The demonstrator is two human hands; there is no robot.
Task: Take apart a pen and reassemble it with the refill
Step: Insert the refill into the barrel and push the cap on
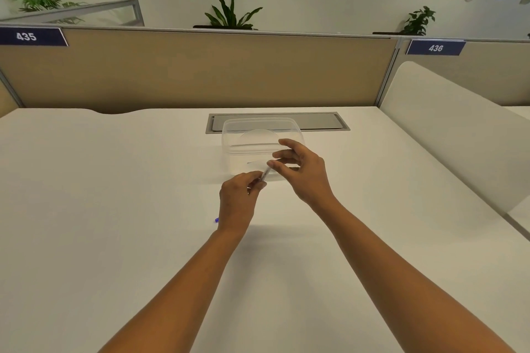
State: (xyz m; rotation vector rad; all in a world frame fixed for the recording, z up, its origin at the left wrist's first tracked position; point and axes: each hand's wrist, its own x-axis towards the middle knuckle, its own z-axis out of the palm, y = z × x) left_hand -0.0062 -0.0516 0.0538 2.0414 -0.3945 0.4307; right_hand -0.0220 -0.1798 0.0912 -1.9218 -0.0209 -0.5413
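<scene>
A slim clear-barrelled pen (265, 174) is held over the white desk between both hands. My left hand (239, 203) grips its lower end with fingers curled round it. My right hand (304, 172) pinches the upper end between thumb and forefinger, the other fingers spread. A small blue piece (216, 220), perhaps a cap, lies on the desk just left of my left wrist. Most of the pen is hidden by the fingers.
A clear plastic container (229, 135) stands on the white desk (114, 209) just behind my hands. Behind it is a grey cable hatch (321, 120) and a beige partition (200, 71). A white divider (447, 135) rises at the right.
</scene>
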